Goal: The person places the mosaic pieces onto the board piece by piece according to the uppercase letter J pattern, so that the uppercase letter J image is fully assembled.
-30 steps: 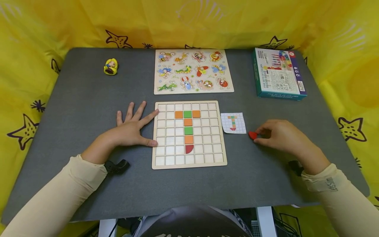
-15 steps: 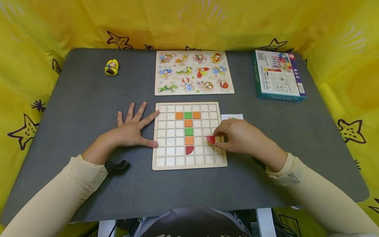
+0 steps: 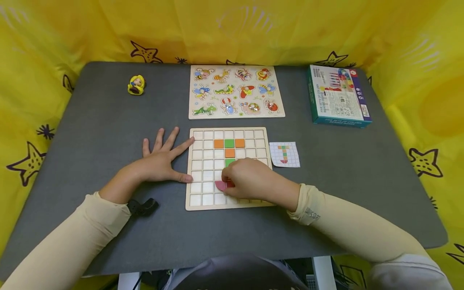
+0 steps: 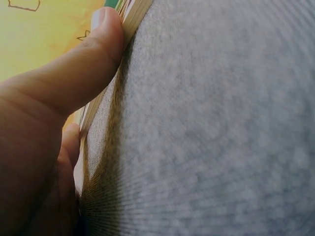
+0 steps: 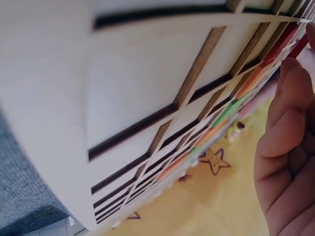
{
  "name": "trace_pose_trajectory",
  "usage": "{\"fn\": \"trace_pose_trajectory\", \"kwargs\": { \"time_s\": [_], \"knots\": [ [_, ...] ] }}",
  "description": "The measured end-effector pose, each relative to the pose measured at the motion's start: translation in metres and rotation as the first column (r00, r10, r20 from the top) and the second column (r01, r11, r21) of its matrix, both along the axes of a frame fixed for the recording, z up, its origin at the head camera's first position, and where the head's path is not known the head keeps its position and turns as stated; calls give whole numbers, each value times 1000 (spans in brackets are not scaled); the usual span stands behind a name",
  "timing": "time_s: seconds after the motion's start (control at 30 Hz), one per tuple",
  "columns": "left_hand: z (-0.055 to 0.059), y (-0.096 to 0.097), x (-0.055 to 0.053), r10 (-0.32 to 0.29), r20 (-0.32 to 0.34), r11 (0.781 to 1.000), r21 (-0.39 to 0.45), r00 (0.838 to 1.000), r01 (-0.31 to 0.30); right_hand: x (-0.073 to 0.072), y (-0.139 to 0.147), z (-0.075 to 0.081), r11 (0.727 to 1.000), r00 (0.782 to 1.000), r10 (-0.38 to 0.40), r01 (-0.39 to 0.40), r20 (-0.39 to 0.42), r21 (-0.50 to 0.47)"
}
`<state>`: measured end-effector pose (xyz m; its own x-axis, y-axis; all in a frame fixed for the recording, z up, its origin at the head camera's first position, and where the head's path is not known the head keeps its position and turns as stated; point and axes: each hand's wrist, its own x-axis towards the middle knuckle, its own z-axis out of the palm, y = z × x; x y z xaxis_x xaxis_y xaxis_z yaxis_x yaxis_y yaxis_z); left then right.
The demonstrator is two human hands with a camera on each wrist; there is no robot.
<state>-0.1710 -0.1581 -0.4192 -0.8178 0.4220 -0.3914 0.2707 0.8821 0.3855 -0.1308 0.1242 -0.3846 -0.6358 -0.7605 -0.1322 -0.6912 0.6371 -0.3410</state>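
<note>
A wooden grid board [image 3: 204,208] lies flat on the grey table. Orange tiles [image 3: 218,143] and green tiles [image 3: 229,143] form a T shape in its cells. My left hand [image 3: 156,164] is spread, with straight index finger and thumb against the board's left edge; the left wrist view shows the thumb [image 4: 91,61] along that edge. My right hand [image 3: 255,179] pinches a red quarter-circle tile [image 3: 220,185] between thumb and index finger, low over the lower middle cells. Another red tile [image 3: 230,183] shows partly beside it. The lower T stem is hidden behind the right hand.
A small pattern card [image 3: 284,154] lies right of the board. Behind stand an insect puzzle board [image 3: 237,92] and, to the right, a teal box [image 3: 340,94]. A yellow toy figure [image 3: 136,85] sits at the back left. Yellow cloth surrounds the table.
My right hand has carried the red tile from the table right of the card leftward to the board's lower middle, uncovering the card again. The left hand has stayed in place.
</note>
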Motion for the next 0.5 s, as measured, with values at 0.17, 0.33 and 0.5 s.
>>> {"fn": "trace_pose_trajectory", "kwargs": {
  "time_s": [0.17,0.33,0.5],
  "knots": [
    [-1,0,0,3,0,1000,3,1000,-3,0,-3,-2,1000,1000,3,-3,-9,11],
    [0,0,0,-1,2,1000,8,1000,1,0,-3,-3,1000,1000,-1,1,-1,29],
    [0,1,0,0,2,1000,2,1000,0,-2,-2,-4,1000,1000,1,-1,9,31]
  ]
}}
